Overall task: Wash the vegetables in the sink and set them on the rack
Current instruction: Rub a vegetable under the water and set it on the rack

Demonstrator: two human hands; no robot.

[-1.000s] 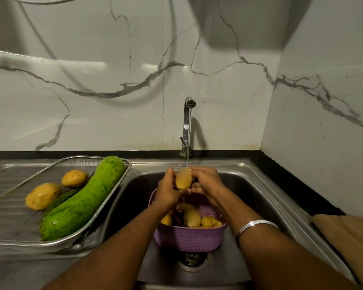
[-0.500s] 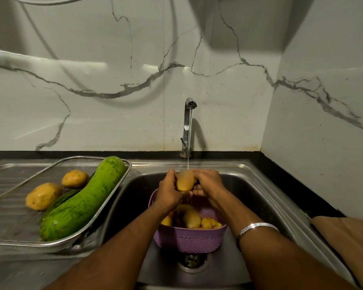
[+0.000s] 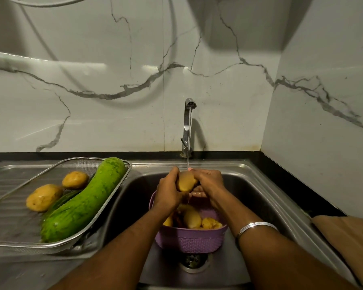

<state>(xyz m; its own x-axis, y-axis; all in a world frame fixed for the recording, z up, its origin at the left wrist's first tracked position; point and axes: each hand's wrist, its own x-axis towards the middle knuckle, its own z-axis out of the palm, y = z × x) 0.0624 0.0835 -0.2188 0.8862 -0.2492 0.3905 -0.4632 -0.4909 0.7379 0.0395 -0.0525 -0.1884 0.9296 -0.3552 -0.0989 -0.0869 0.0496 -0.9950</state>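
Observation:
A yellow potato is under the running stream from the tap, above the steel sink. My left hand grips it from the left and my right hand grips it from the right, fingers curled round it. Below my hands a purple basket stands in the sink with several more potatoes inside. On the left, a wire mesh rack holds a large green gourd, a darker cucumber half hidden under it, and two potatoes.
The rack lies on the ribbed steel drainboard. The sink drain shows in front of the basket. A brown cloth lies on the black counter at right. Marble walls close off the back and the right side.
The potato has been turned slightly between my hands under the water. My hands have stayed in place above the basket.

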